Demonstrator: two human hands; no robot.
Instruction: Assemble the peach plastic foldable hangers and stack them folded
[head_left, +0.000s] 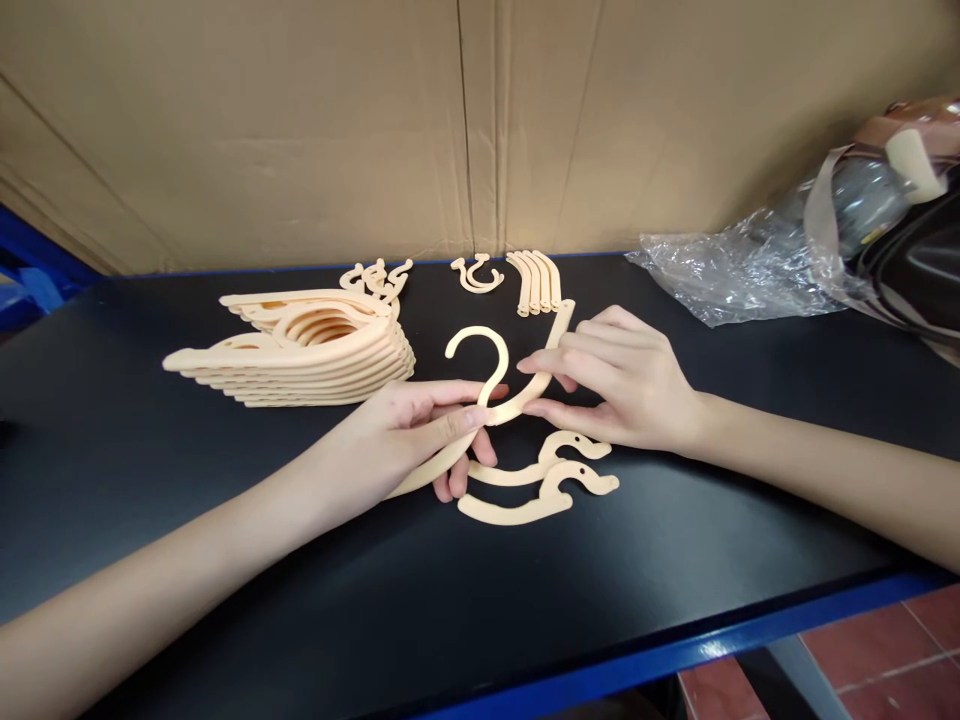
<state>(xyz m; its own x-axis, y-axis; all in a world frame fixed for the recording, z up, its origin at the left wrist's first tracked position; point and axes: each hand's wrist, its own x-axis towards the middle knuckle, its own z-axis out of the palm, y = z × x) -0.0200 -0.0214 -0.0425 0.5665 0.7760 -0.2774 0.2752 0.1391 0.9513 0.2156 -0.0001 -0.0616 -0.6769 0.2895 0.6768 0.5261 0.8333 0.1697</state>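
Note:
Cream plastic hanger parts meet between my two hands above the black tabletop. My left hand [427,430] is closed around the joint below a curved hanger hook [501,362], its thumb on top. A hanger arm slants down to the left, partly behind that hand. Pinched by the fingers of my right hand [622,380] is the other curved hanger arm [517,403], whose inner end touches the joint at the left thumb. Whether the pieces are locked together, I cannot tell. Just below my hands lie two loose wavy hanger arms [517,514], one partly hidden by left fingers.
A stack of hangers [300,365] stands at left, with loose hooks [375,278] behind it. At the back are more hooks [480,275] and several curved arms [534,282]. Clear plastic wrap [742,265] and a dark bag [919,250] sit at right. Cardboard [337,130] backs the table.

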